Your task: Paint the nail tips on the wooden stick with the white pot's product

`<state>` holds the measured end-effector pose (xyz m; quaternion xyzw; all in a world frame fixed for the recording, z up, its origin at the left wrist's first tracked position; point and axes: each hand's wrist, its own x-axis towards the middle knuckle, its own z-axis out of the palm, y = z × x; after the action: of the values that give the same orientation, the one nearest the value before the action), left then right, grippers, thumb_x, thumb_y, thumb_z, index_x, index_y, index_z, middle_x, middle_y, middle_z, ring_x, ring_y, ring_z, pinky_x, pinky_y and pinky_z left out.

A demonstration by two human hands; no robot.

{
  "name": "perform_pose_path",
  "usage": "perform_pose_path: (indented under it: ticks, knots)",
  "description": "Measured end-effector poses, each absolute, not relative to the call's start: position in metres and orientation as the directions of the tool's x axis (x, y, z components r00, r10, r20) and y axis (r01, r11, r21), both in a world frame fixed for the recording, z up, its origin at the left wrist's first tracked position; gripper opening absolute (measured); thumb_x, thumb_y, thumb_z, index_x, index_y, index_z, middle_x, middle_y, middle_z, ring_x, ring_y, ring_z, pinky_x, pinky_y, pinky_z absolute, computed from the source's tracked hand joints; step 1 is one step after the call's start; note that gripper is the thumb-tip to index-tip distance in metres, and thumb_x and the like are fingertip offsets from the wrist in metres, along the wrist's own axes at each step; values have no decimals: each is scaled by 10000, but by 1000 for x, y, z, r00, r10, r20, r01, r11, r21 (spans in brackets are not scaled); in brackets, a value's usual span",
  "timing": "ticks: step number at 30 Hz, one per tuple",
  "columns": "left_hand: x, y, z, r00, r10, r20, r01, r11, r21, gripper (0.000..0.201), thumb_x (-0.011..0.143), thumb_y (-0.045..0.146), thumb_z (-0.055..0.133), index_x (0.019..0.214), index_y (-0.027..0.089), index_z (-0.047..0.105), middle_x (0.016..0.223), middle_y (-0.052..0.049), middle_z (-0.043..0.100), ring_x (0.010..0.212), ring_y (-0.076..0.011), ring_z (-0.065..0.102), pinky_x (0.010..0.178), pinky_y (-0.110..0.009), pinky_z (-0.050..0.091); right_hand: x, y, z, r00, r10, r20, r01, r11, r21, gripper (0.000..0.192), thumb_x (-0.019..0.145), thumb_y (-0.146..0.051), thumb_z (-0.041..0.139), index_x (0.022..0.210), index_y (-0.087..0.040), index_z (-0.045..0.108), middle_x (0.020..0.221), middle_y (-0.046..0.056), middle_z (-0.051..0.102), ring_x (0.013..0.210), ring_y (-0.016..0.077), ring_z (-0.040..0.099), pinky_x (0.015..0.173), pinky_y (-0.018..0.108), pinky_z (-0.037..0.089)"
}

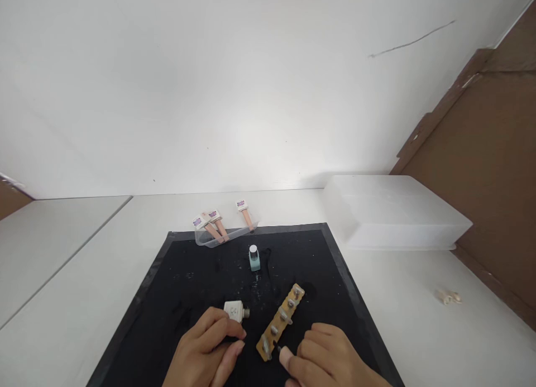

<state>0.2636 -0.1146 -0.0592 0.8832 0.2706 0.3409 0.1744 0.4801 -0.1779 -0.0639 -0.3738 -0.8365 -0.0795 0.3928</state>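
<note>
1. Nail-tip display strip (pixel 280 323): a tan strip carrying a row of clear nail tips lies diagonally on the black mat (pixel 188 275), its near end between the two hands.
2. Left hand (pixel 207 350): rests on the near part of the mat, fingers curled over a small white bottle (pixel 234 310) lying on its side. The fingertips touch the bottle's near side; whether it is gripped cannot be told.
3. Right hand (pixel 324 356): sits at the near right of the mat, loosely curled. The thumb tip lies just beside the strip's near end, where a small dark item shows; it is too small to identify, and a grip on it cannot be confirmed.
4. Blue-green polish bottle (pixel 254 258): stands upright with a silver cap, far of the strip, near the mat's middle.
5. Clear tray (pixel 218 237): sits at the far edge of the mat and holds several pink-handled sticks with labelled heads.
6. Translucent plastic box (pixel 393 211): rests on the white desk (pixel 84 275), far right of the mat.
</note>
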Motion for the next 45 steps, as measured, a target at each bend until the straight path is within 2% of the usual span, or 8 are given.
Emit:
perform_pose_path:
  ticks: [15,21,27,37,45]
  knots:
    - [263,-114,-64,664,551,505,334,-823,459,237,865,53,520,682,193,579,787,-40,660,722,-184,568,583,-291,456,481,-178,-64,-412,559,719,689,708,-156,304,939,-139,409,706,-132,604,441,-34,517,362,97,409,394,255,292]
    - [265,-113,-63,661,548,512,360,-831,425,225,872,115,547,672,209,595,753,-33,659,689,-178,580,563,-281,465,481,-180,-66,-403,561,724,691,705,-162,263,915,-118,434,708,-139,593,445,-39,515,357,96,402,385,259,277]
    - [263,-111,-69,688,491,534,309,-864,397,168,870,114,557,733,190,615,763,-38,653,685,-168,572,560,-267,463,481,-179,-64,-417,548,725,687,712,-143,277,931,-130,420,720,-130,599,448,-33,526,364,97,412,387,257,289]
    - [262,-112,-71,715,481,508,296,-866,403,79,895,154,553,841,180,604,783,-44,636,703,-172,559,590,-271,464,481,-177,-62,-409,559,722,693,704,-153,321,945,-135,404,692,-126,603,446,-29,520,373,98,400,392,257,291]
    - [262,-111,-75,703,488,517,294,-862,413,104,909,140,522,847,184,594,800,-50,631,701,-174,544,580,-279,445,481,-179,-63,-412,558,721,691,707,-152,301,931,-121,422,687,-130,599,446,-34,508,376,97,390,401,257,280]
